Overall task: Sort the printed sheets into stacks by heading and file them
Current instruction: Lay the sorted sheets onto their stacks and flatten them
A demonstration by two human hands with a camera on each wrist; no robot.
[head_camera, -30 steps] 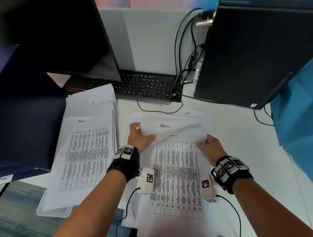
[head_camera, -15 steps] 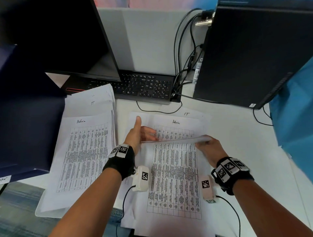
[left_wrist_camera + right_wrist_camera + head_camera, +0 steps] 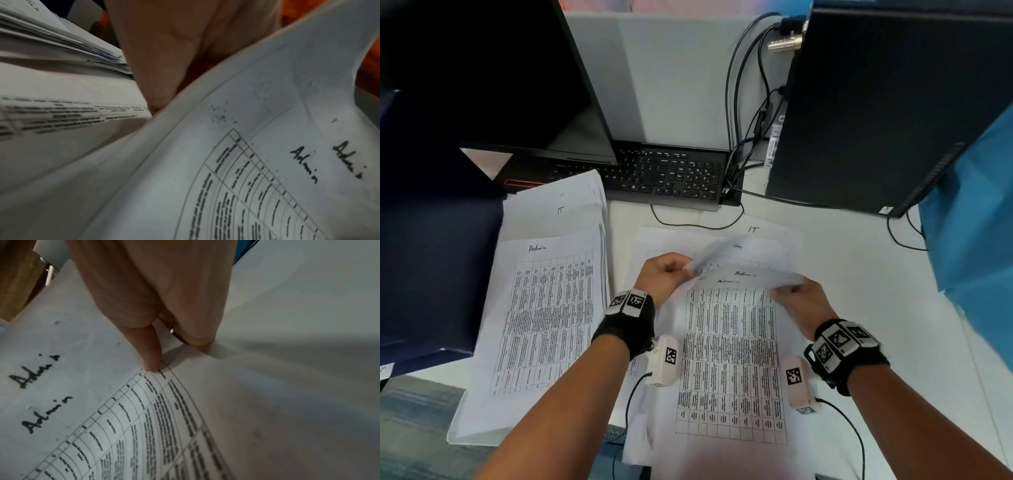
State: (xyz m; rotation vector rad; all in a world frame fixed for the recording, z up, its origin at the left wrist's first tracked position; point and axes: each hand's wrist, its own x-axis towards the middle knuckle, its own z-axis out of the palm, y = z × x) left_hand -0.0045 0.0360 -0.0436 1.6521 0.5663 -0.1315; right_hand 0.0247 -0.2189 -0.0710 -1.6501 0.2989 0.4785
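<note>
Both hands pinch the top corners of the Admin sheet (image 3: pixel 729 342) on the middle pile, left hand (image 3: pixel 664 274) nearer the Admin stack (image 3: pixel 544 315), which lies just left on the desk (image 3: pixel 859 274); right hand (image 3: pixel 801 301) opposite.

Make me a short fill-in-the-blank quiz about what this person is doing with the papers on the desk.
1. The top sheet between the hands is headed ____.
2. The left hand and right hand grip that sheet's ____ edge.
3. Behind the papers lies a black ____.

Missing words: Admin; top; keyboard
</note>
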